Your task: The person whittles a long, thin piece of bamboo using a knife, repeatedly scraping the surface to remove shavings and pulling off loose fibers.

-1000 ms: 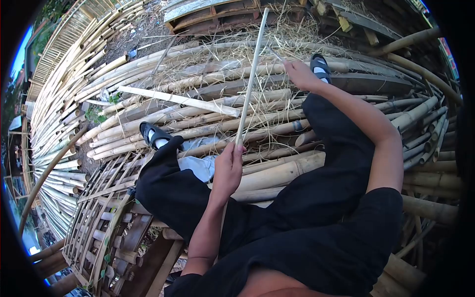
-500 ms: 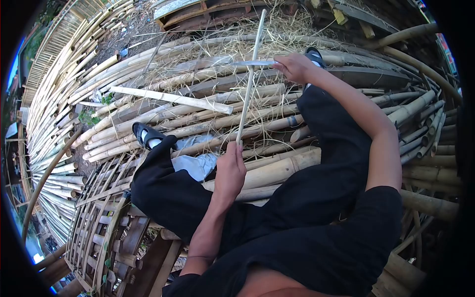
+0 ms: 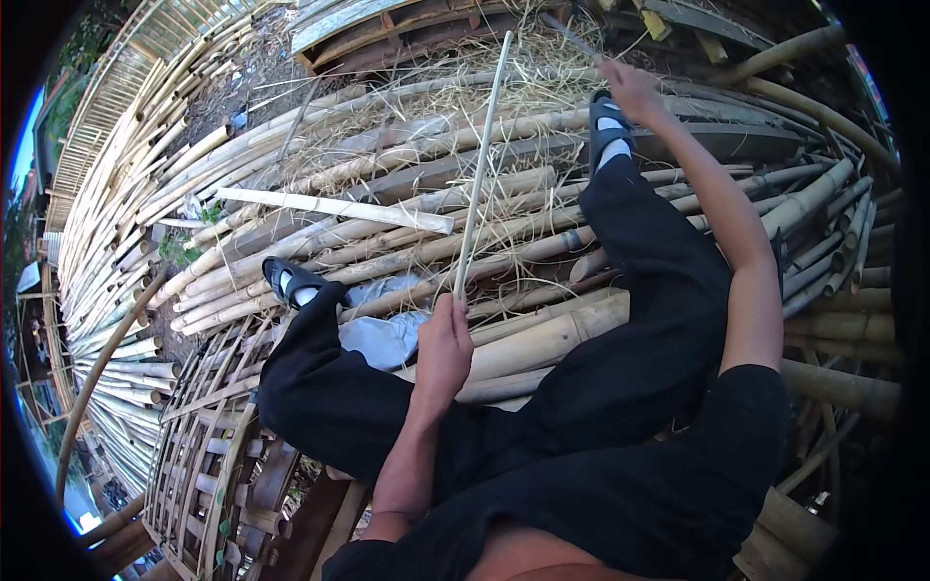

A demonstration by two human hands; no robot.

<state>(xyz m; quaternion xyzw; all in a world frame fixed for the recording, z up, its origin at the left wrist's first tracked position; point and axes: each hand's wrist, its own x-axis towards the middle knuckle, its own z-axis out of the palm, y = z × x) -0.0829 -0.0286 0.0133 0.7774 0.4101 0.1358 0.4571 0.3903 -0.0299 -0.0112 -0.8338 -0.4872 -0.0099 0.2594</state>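
My left hand (image 3: pixel 445 351) is closed around the lower end of a long, thin, pale bamboo strip (image 3: pixel 482 165), which slants up and away over the poles. At the upper right, beyond my foot, my right hand (image 3: pixel 634 91) grips a knife (image 3: pixel 572 39); its blade points up and to the left, apart from the strip. Fingers cover the handle. Thin bamboo shavings (image 3: pixel 523 73) lie scattered under and around the strip.
Bamboo poles (image 3: pixel 368 257) lie side by side beneath my feet. A flat split bamboo slat (image 3: pixel 334 208) rests across them at the left. A whitish plastic bag (image 3: pixel 383 339) sits between my legs. A woven bamboo lattice (image 3: pixel 208 445) stands at lower left; a wooden frame (image 3: pixel 387 34) is at the top.
My right hand has moved up and right with the knife, taking the blade away from the strip. My left hand still holds the strip and has shifted slightly down in view.
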